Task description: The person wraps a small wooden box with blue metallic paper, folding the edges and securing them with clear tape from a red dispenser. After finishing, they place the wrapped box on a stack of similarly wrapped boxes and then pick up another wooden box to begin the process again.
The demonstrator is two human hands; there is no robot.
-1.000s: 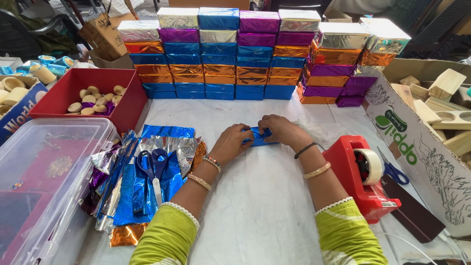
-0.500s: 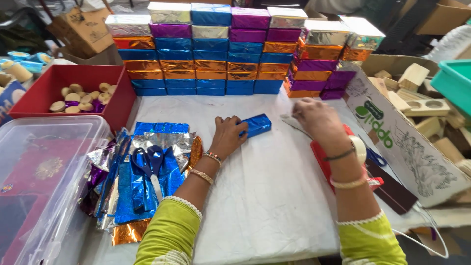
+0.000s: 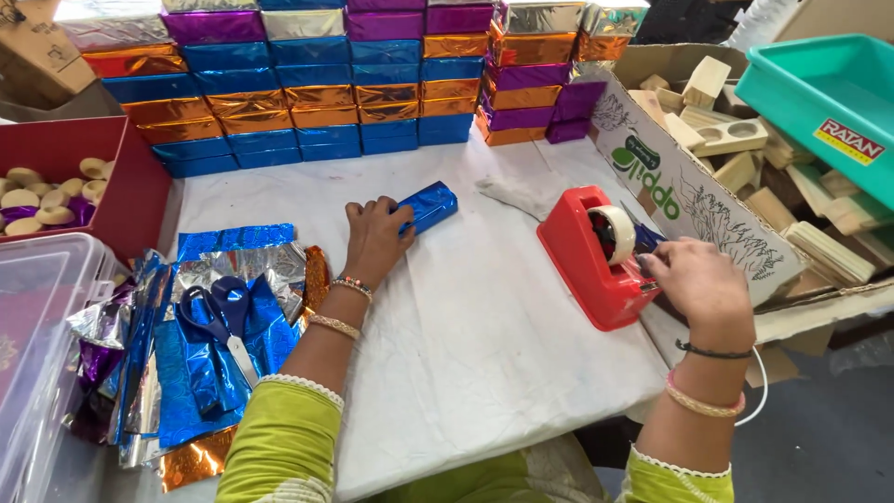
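My right hand (image 3: 700, 284) has left the box (image 3: 426, 207) and moved to the red dispenser (image 3: 596, 256); fingertips pinched at its cutter edge, the tape itself too small to make out; my left hand (image 3: 374, 240) stays flat on the box, pinning it to the cloth-covered counter (image 3: 484, 335); wrapping appears to be at the sealing stage. Box: small oblong, crinkled glossy blue foil. Dispenser: moulded plastic, clear roll. Loose foil sheets and scissors (image 3: 219, 317) lie left; stacked wrapped boxes (image 3: 317, 102) behind.
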